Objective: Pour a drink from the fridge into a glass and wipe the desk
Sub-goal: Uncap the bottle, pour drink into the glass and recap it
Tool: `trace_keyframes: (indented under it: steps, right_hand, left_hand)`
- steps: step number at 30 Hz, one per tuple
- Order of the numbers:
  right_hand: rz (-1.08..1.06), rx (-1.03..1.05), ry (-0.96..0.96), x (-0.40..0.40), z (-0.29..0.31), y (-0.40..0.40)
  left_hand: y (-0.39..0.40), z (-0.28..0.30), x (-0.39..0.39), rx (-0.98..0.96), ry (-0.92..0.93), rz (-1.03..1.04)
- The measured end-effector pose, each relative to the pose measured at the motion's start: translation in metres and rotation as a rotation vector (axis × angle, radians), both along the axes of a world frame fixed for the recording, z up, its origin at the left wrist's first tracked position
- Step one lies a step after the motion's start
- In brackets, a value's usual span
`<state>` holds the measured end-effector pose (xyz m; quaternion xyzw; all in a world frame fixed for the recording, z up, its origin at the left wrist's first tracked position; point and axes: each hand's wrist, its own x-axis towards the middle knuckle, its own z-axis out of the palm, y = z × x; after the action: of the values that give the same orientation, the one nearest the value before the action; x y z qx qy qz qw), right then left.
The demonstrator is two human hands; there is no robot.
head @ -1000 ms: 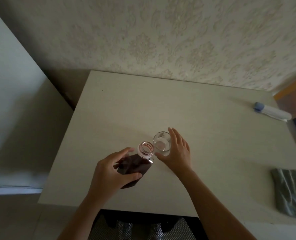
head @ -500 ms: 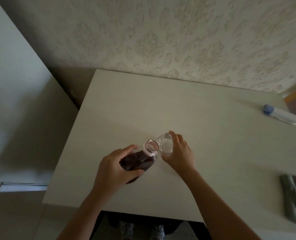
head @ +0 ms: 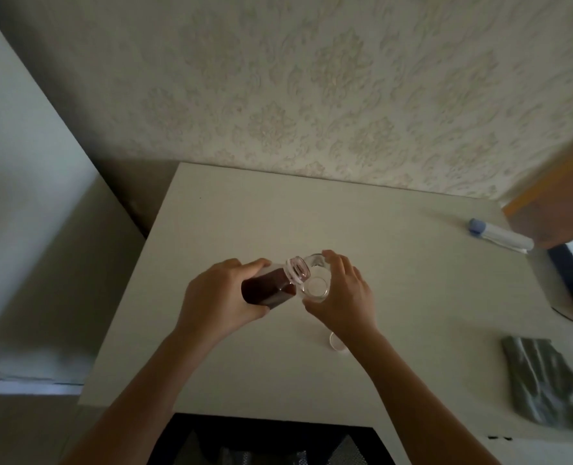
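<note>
The left hand [head: 218,297] has its fingers clamped around a tilted bottle [head: 271,286] of dark drink, its open mouth over the glass [head: 317,283] gripped by the right hand [head: 342,297]. Bare pale table [head: 278,209] spreads beyond the fingers to the patterned wall; a grey cloth [head: 543,380] lies far right.

Two bare arms came up from the near edge of the desk [head: 311,209]. No sleeves were on them at all, from the elbows to the wrists. The left hand [head: 218,298] and the right hand [head: 342,297] had no gloves. No rings, watch or bands showed. The fingers [head: 342,263] were slim, and the nails could not be seen well.
</note>
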<state>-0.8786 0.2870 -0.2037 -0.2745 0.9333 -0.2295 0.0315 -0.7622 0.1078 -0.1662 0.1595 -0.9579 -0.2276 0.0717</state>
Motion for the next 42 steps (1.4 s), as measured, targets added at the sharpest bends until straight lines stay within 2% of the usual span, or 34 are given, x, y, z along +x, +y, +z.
trace_keyframes:
  steps: [7,25,42]
  right_hand:
    - [-0.003,0.010,0.021,0.008,0.008,0.003]
    - [0.032,0.037,0.053,0.016,0.008,0.002]
    - [0.023,0.043,-0.023,0.018,0.012,0.003]
  left_hand:
    - [0.009,0.020,0.000,-0.157,-0.096,-0.035]
    - [0.014,0.028,0.005,-0.174,-0.176,-0.065]
    - [0.015,0.026,0.007,-0.155,-0.189,-0.065]
